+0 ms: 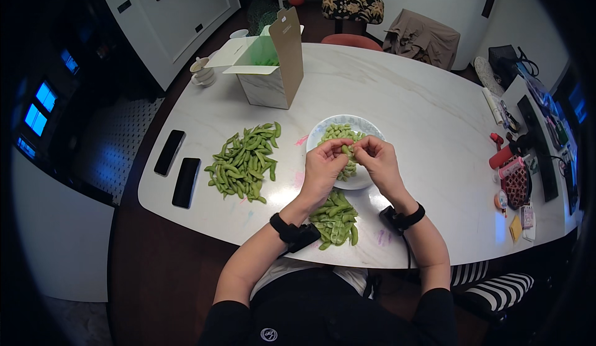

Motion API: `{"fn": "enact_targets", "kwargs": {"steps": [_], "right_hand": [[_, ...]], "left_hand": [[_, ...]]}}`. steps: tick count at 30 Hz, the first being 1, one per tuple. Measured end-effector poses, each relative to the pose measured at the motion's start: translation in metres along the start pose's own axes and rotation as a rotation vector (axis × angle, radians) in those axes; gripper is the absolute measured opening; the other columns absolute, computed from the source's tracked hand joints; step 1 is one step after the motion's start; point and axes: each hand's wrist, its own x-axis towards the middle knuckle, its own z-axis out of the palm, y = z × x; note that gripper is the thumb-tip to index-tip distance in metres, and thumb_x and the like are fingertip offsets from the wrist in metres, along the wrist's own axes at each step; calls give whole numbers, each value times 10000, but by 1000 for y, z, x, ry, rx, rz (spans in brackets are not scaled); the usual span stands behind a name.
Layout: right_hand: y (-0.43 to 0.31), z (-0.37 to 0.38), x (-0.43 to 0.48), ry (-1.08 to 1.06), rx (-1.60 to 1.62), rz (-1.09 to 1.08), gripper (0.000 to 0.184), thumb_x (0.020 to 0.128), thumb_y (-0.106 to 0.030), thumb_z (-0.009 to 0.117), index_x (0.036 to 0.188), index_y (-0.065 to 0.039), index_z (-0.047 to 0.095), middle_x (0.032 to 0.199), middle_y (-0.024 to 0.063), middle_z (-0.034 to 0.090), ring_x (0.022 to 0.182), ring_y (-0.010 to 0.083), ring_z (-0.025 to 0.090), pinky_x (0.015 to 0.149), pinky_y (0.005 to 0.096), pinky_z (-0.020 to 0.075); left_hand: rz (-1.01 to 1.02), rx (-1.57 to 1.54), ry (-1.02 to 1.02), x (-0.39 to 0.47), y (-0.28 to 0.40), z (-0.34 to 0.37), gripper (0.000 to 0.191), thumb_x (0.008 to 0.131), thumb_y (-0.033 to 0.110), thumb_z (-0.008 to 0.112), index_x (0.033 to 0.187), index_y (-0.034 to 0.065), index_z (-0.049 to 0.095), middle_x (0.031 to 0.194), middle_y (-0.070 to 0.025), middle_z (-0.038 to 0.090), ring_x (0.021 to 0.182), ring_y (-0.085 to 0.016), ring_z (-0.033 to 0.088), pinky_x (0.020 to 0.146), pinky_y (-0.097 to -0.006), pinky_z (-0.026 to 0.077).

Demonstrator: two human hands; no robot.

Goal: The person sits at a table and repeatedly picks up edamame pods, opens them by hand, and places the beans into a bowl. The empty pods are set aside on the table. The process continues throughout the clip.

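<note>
Between them, my left hand (324, 166) and my right hand (379, 162) hold one green soybean pod (347, 150), pinched in the fingertips over a patterned white bowl (368, 125). Shelled green beans (336, 132) lie in the bowl, partly hidden by my hands. A large pile of whole pods (244, 162) rests on the table to the left. Closer to my body, between my forearms, is a heap of pods (336, 220), some of which look flattened and split. Each wrist wears a black strap with a small device.
Two dark phones (169, 153) (186, 182) lie at the left of the marble-patterned table (409, 99). An open carton (265, 85) with a green lining and a cup (203, 72) stand at the back left. Bottles (503, 157), a lattice-topped item (517, 185) and small objects line the right side.
</note>
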Motion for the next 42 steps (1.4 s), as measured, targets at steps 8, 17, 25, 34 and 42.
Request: {"fn": "enact_targets", "kwargs": {"steps": [8,17,25,34,42], "right_hand": [[-3,-1,1,-97,19,-45,139,969,-107,687,1038,13,676,894,-26,657,812,35,579,729,208,476],[0,-2,1,-74,-20,-17,151,953,-113,705,1003,26,679,809,-35,624,731,44,533,639,229,441],[-3,0,-3,14,-348,-266,119,913,-69,680,971,36,673,780,66,625,651,120,529,593,289,437],[-13,0,-5,-65,-296,-263,107,906,-76,680,954,20,683,813,70,652,688,136,567,617,285,447],[-18,-4,-6,12,-542,-314,90,892,-39,649,957,20,669,872,131,676,721,232,635,646,334,494]], "left_hand": [[63,-25,17,2,1,-4,358,933,-28,641,1287,-34,593,1011,-47,679,804,-61,596,740,-202,500],[214,346,89,0,-5,-5,299,945,-10,667,1241,-52,662,1027,-68,682,844,-78,626,755,-221,515],[474,731,38,-10,3,0,311,948,9,666,1250,-64,671,1058,-122,701,887,-174,669,774,-257,527],[-47,164,-128,-1,8,-21,277,1004,101,651,1242,-34,697,962,-26,701,800,-76,595,744,-211,505],[-203,-87,-123,2,7,-30,293,1032,132,616,1237,-69,675,942,-42,693,793,-71,584,726,-214,503]]}}
